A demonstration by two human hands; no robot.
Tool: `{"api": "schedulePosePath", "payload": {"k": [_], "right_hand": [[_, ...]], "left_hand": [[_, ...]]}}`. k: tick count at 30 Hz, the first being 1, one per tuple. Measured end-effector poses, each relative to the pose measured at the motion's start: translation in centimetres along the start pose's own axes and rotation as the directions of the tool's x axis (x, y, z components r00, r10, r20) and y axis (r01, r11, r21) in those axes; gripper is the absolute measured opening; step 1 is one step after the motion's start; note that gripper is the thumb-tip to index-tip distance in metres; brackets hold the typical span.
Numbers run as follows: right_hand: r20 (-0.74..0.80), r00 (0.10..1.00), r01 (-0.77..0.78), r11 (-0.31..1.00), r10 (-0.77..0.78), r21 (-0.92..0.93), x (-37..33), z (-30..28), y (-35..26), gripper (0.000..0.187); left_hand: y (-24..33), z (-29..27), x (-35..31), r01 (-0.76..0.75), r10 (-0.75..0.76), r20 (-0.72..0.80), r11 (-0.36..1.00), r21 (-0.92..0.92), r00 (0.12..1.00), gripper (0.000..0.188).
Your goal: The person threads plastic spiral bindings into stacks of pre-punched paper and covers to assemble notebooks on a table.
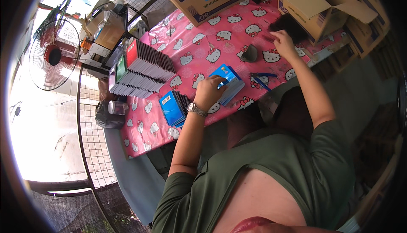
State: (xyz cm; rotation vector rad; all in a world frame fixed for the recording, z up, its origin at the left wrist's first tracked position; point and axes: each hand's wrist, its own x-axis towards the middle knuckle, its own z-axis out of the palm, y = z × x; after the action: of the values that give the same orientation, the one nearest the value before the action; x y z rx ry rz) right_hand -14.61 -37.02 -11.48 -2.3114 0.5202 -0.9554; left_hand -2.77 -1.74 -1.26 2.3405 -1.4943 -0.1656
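My left hand [207, 92], with a watch on its wrist, rests on a small stack of blue-covered notebooks [229, 90]. Its fingers curl over the top one. To the right and farther back, my right hand [283, 43] is raised beside a dark pile of what look like thin black coils [291, 28]. Its fingertips come together, and a faint dark thing by them is too blurred to name. Blue-handled pliers [263, 80] lie just right of the notebooks. Behind these sits a small dark grey curved piece [249, 54]. Several blue spiral notebooks [172, 106] lie fanned left of my left hand.
Tall stacks of spiral notebooks [146, 65] stand at the left of the pink patterned table [186, 42]. A closed-looking carton [212, 2] is at the back, and an open carton [307, 17] at the right. A fan [55, 56] and a clear jar [117, 107] are farther left.
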Motion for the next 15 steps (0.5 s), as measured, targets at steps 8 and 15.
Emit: {"api": "schedulePosePath", "payload": {"k": [8,15], "right_hand": [[0.362,0.927,-0.268,0.848,0.099,0.457,-5.2,1.5,-10.7,0.027],[0.437,0.885,-0.372,0.808,0.16,0.456,-7.0,3.1,-12.6,0.03]], "left_hand": [[-0.3,-0.5,0.4,-0.047,0.044,0.07,0.998,0.041,0.997,0.023],[1.0,0.0,0.6,-0.069,0.056,0.088,0.986,0.151,0.995,0.021]]}}
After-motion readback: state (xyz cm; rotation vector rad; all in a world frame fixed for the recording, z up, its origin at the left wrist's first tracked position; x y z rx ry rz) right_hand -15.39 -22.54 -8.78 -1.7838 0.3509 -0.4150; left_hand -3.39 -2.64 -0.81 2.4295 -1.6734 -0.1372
